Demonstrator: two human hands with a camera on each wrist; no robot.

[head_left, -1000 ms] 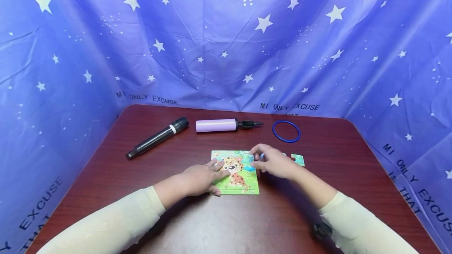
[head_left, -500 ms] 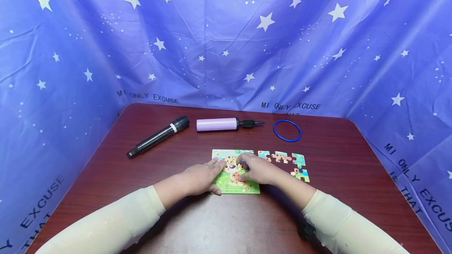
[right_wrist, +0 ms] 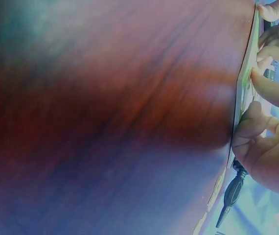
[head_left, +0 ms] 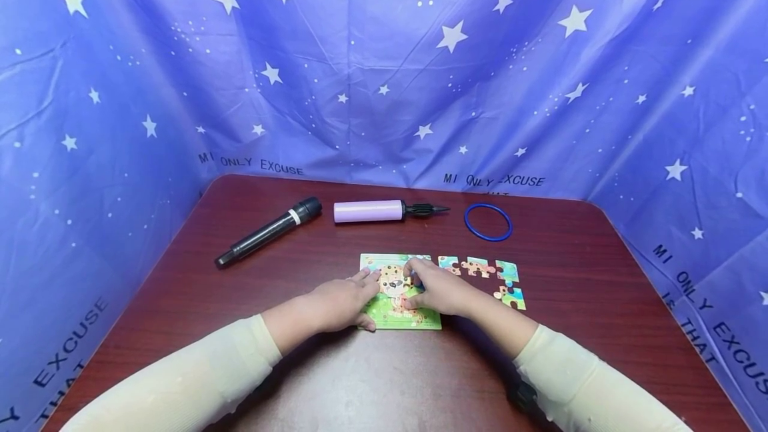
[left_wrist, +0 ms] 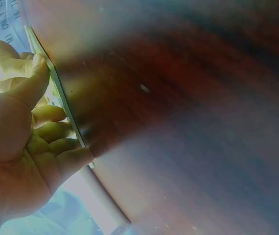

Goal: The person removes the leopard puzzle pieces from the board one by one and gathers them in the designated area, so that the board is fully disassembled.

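A jigsaw puzzle [head_left: 375, 317] with a spotted cartoon leopard lies in its green-edged tray on the table. My left hand [head_left: 339, 302] rests on its left side with fingers spread, and in the left wrist view the fingertips [left_wrist: 83, 155] reach the board's edge. Over the right half, my right hand [head_left: 441, 289] curves thumb and fingers in a pinch on a puzzle piece, which the hand mostly hides. The right wrist view shows the right thumb [right_wrist: 264, 85] down on the board. Loose puzzle pieces [head_left: 478, 267] lie to the right of the tray, several in all.
Behind the puzzle lie a black microphone-like stick [head_left: 267, 233], a lilac hand pump [head_left: 368, 211] with a black nozzle, and a blue ring [head_left: 511, 225]. A starry blue curtain [head_left: 384, 52] encloses the back and sides of the brown table [head_left: 288, 265].
My right hand has moved left from the tray's right edge onto the leopard picture, uncovering the loose pieces. The picture under it looks slightly shifted since half a second ago. My left hand stays put.
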